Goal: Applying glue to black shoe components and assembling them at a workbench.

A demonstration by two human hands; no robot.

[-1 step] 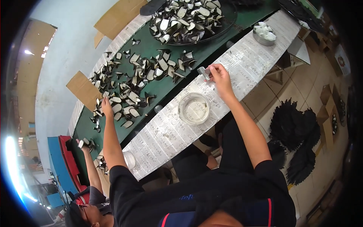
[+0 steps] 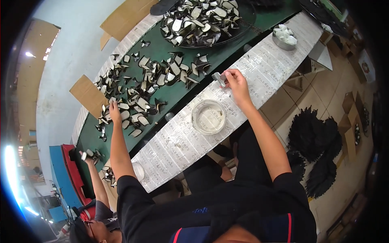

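My left hand (image 2: 115, 111) reaches over the green work surface, its fingers closed around a small pale-faced piece (image 2: 113, 100) that looks like a shoe heel. Around it lie many loose black curved pieces (image 2: 142, 103) with cream faces, of the same kind. My right hand (image 2: 238, 85) is above the paper-covered ledge, pinching a small grey flat piece (image 2: 219, 77) between thumb and fingers; its exact kind is unclear. Just nearer to me than that hand stands a round clear dish (image 2: 208, 117) on the ledge.
A large round dark tray (image 2: 247, 30) heaped with similar pieces stands at the far side. A metal bowl of white chunks (image 2: 285, 37) sits on the ledge's right end. Cardboard (image 2: 88, 96) lies at left. A co-worker's hand (image 2: 89, 160) holds a piece at lower left.
A pale piece now shows at my left fingertips. My right hand stays in nearly the same place with the grey piece. The co-worker's hand has shifted slightly.
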